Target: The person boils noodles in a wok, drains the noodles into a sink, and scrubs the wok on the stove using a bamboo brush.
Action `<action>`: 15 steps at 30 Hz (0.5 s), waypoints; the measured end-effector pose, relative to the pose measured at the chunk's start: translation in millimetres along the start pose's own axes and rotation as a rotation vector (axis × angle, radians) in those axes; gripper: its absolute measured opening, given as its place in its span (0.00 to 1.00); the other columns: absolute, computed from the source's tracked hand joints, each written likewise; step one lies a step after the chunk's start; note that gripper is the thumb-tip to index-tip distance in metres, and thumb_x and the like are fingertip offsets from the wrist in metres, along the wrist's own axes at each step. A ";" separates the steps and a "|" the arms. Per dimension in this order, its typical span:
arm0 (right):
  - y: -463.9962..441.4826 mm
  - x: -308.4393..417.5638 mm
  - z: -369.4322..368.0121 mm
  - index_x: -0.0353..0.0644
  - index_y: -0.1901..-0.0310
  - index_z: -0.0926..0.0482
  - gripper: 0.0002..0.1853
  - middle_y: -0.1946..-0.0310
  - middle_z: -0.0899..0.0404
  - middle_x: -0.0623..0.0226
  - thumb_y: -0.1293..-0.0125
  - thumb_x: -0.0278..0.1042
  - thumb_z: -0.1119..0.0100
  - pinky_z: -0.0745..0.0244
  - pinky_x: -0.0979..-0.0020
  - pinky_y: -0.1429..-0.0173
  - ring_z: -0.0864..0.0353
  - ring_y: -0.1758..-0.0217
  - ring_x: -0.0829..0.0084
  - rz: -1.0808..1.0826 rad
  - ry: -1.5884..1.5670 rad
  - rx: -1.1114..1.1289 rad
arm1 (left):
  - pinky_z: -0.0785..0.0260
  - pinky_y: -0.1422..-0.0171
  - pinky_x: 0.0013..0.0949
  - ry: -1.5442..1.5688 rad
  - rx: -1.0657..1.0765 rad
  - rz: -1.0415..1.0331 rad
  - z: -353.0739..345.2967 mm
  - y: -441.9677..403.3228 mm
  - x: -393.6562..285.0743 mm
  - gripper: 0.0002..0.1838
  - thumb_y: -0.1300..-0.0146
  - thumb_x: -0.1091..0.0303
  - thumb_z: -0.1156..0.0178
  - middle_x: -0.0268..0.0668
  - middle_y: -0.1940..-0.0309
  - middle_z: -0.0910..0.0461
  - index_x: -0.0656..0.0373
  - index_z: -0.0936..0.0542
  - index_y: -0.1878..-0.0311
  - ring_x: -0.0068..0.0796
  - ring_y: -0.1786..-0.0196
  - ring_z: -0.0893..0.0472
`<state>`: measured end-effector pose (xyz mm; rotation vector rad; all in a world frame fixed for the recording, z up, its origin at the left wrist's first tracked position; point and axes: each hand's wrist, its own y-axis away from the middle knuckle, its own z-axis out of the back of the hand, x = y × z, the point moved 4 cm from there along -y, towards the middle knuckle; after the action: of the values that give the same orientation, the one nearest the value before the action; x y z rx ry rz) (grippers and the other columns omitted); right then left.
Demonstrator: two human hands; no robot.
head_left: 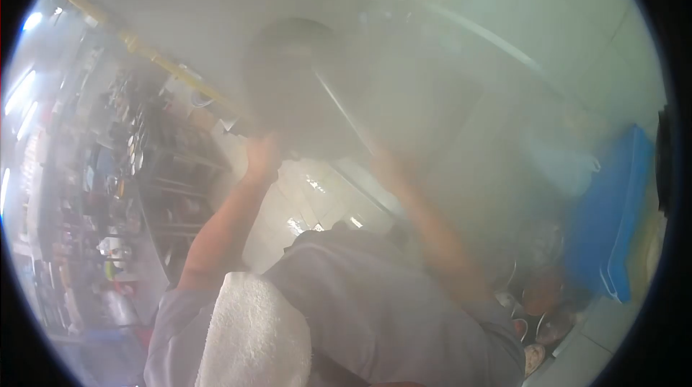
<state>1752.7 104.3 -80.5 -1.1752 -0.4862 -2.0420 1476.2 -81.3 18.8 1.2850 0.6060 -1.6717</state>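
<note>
Thick steam blurs the middle of the head view. A dark, round-edged pan, wok-like in outline (288, 91), shows dimly in front of me. My left hand (265, 156) is closed at its near left edge; the exact part gripped is blurred. My right hand (389, 165) is closed around the near end of a long, thin metal handle (337, 102). This handle slants up and left across the dark pan. Its far end is lost in the haze, so I cannot tell which utensil it belongs to.
A yellow pipe (173, 68) runs along the upper left. Shelving crowded with goods (130, 170) stands at left. A blue board or bin (609, 217) and several bowls or containers (540, 300) are at right. Light floor tiles (310, 188) show below my hands. A white towel (252, 336) lies over my clothing.
</note>
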 end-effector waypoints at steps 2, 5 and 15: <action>0.9 6.5 -5.7 0.56 0.21 0.34 0.31 0.42 0.16 0.43 0.25 0.36 0.47 0.21 0.49 0.39 0.16 0.41 0.43 0.031 0.063 0.094 | 0.36 0.76 0.38 -0.207 0.119 -0.144 0.4 -6.2 2.1 0.06 0.35 0.70 0.39 0.30 0.78 0.27 0.64 0.19 0.65 0.27 0.78 0.27; 49.0 -93.7 -25.6 0.59 0.20 0.34 0.32 0.41 0.17 0.44 0.26 0.32 0.48 0.21 0.49 0.38 0.16 0.40 0.44 0.010 0.171 0.011 | 0.20 0.47 0.47 -1.589 0.341 -0.314 -21.4 16.2 -43.5 0.18 0.41 0.73 0.29 0.54 0.52 0.15 0.61 0.17 0.47 0.49 0.50 0.14; -29.5 -86.5 41.5 0.47 0.28 0.25 0.25 0.41 0.17 0.43 0.24 0.36 0.46 0.23 0.47 0.34 0.18 0.38 0.42 -0.157 0.231 -0.065 | 0.26 0.58 0.41 -0.377 0.299 -0.124 -20.5 -36.6 30.4 0.09 0.31 0.67 0.40 0.39 0.61 0.17 0.63 0.17 0.57 0.33 0.61 0.20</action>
<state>1783.3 184.5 -132.6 -0.9475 -0.4119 -2.3100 1452.9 -58.8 -21.6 1.1064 0.2175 -2.1017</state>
